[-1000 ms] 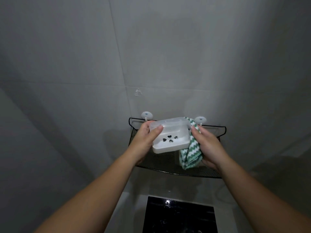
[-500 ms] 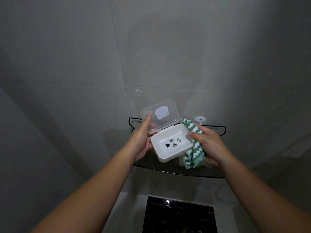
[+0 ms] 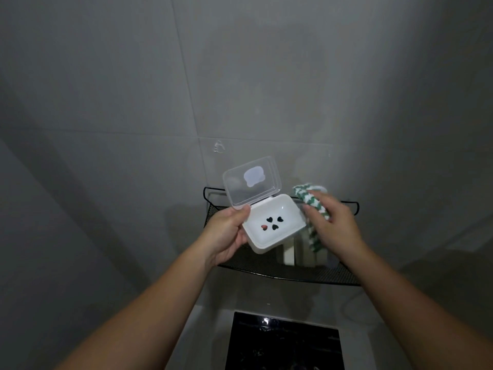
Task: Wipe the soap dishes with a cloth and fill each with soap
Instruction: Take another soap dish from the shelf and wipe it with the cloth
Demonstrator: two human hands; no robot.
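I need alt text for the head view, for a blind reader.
A left hand holds an open, empty white soap dish, clear lid raised; the right hand grips a green-and-white cloth beside it. A black mesh shelf hangs on the grey wall behind.

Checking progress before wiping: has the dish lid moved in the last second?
Yes. The lid swung up off the dish: it lay shut level with the shelf rail, and now stands above it.
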